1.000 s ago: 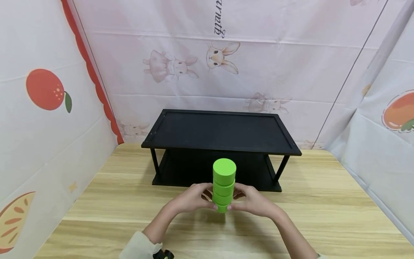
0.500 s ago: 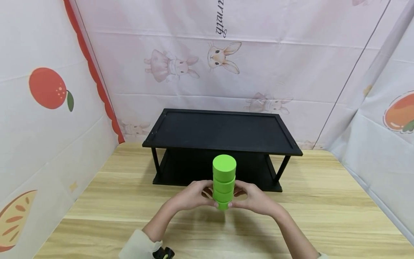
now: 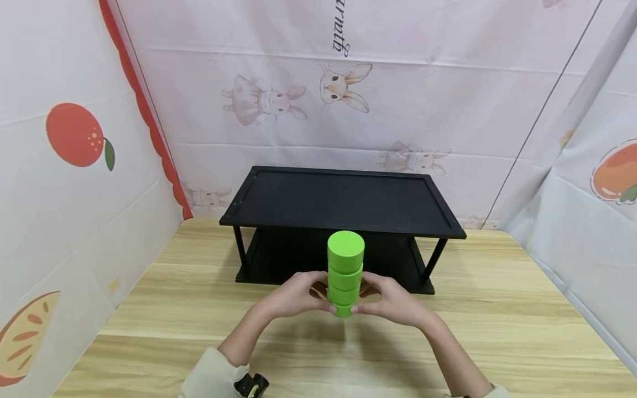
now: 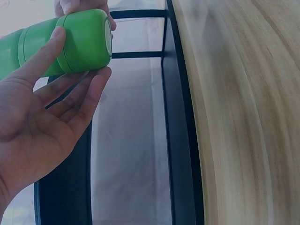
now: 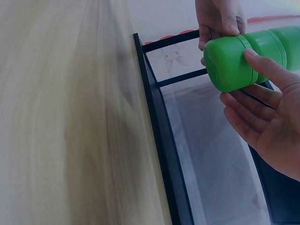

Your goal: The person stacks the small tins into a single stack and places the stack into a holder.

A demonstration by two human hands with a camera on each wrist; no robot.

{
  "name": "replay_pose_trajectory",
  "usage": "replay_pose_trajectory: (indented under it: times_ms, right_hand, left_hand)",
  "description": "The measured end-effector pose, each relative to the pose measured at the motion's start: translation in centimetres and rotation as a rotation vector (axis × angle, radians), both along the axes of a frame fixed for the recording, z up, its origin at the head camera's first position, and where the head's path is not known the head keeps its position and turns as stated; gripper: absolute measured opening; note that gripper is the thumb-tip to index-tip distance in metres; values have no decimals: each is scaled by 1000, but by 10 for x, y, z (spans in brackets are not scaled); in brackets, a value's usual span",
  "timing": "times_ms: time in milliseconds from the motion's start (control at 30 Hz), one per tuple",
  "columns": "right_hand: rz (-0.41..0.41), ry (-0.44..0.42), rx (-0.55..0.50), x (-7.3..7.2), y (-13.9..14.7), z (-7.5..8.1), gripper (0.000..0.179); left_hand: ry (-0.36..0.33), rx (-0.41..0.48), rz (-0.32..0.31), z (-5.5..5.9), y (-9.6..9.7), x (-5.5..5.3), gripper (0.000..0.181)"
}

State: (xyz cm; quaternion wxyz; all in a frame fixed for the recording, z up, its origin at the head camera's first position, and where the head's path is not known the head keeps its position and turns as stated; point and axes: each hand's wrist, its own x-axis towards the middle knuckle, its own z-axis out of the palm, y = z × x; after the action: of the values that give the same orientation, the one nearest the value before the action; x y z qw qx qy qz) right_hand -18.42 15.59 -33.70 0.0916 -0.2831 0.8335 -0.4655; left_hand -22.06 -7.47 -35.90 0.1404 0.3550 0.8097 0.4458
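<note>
A green ribbed cylindrical bottle is upright in the middle of the head view, raised off the table in front of the black shelf. My left hand grips its left side near the bottom, thumb on the near face and fingers behind. On the opposite side my right hand holds it the same way. In the left wrist view the left hand's thumb lies along the bottle and the fingers reach to its base. The right wrist view shows the right hand with its thumb on the bottle's lower band.
The black two-tier shelf stands at the back of the wooden table. Its lower tier lies partly behind the bottle and hands. Printed cloth hangs behind and on both sides. A black strap is on the left wrist.
Both hands have raised the bottle slightly, so it sits a little higher in the head view. The grip is the same, and the shelf has stayed in place.
</note>
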Motion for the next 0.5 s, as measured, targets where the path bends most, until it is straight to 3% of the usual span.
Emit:
replay_pose_trajectory:
  times_ms: [400,500]
  right_hand:
    - [25,27,11,-1,1,8,45]
    - [38,34,9,-10,4,-3,46]
  left_hand:
    - [5,7,-10,5,1,-3,44]
    - [15,3,-8,7,1,-3,45]
